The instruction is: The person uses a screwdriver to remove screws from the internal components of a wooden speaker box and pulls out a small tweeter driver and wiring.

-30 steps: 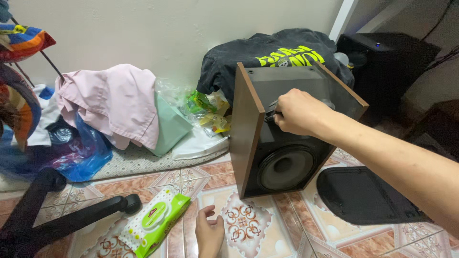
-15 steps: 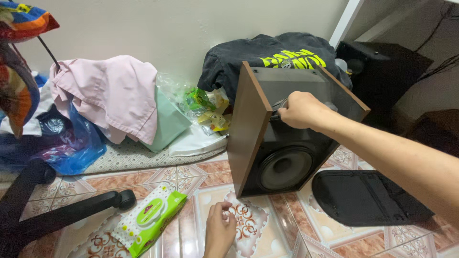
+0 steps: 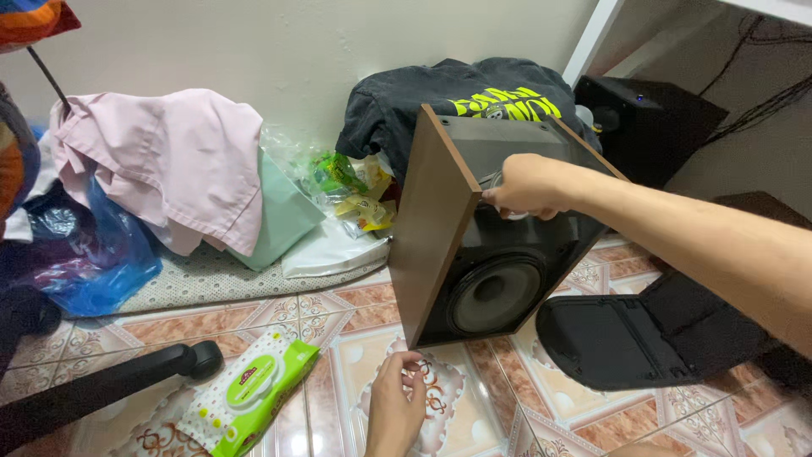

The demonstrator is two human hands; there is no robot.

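Observation:
A brown wooden speaker box [image 3: 440, 228] with a black front and a round cone [image 3: 495, 294] stands tilted on the tiled floor. My right hand [image 3: 526, 186] reaches across and grips the upper part of its front, fingers closed around a small part there. My left hand [image 3: 396, 404] is low on the floor just below the speaker's bottom corner, fingers bent, and nothing shows in it. The speaker's black grille cover [image 3: 630, 334] lies flat on the tiles to the right.
A green pack of wet wipes [image 3: 249, 393] lies on the tiles at left, next to a black chair leg with a caster [image 3: 199, 360]. Pink clothes [image 3: 173, 165], a dark shirt [image 3: 457, 93], plastic bags and a second black speaker [image 3: 647, 127] line the wall.
My left hand has come further up into view toward the speaker's bottom corner. The right hand stays on the speaker front. The view has shifted slightly.

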